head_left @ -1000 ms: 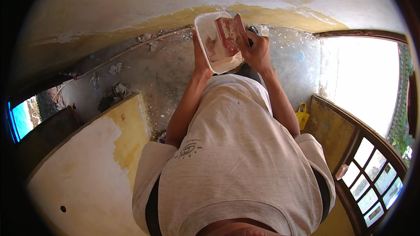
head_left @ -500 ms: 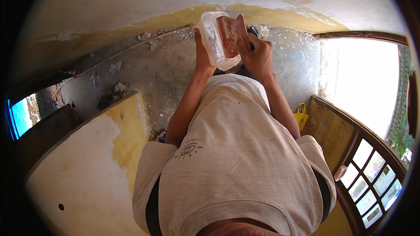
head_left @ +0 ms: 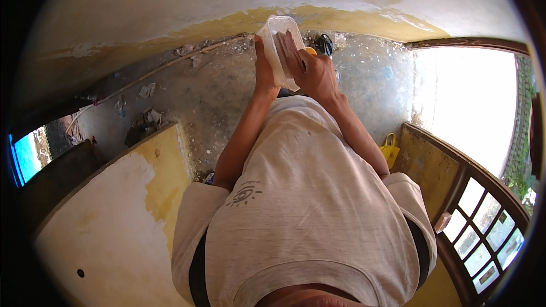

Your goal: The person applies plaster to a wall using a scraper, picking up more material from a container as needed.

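Note:
A whitish, translucent plastic tub (head_left: pixel 274 25) is held out in front of my chest, near the patchy wall. My left hand (head_left: pixel 264 69) grips it along its left side, with the thumb up by the rim. Inside the tub is a flat reddish-brown scraper (head_left: pixel 290 51), tilted and seen nearly edge-on. My right hand (head_left: pixel 319 77) is closed around the scraper's near end at the tub's right side. Whatever lies at the bottom of the tub is mostly hidden by the scraper.
The wall ahead (head_left: pixel 227 0) has white patches over yellow paint. On the speckled floor (head_left: pixel 375 85) are a black object (head_left: pixel 325 44) and scraps (head_left: pixel 149 122). A yellow bag (head_left: pixel 389 150) stands by the low right wall. A long stick (head_left: pixel 170 63) lies along the wall's foot.
My right hand has moved left and down, turning the scraper from its broad face to edge-on inside the tub. The tub has tilted slightly, and the black object behind is more visible.

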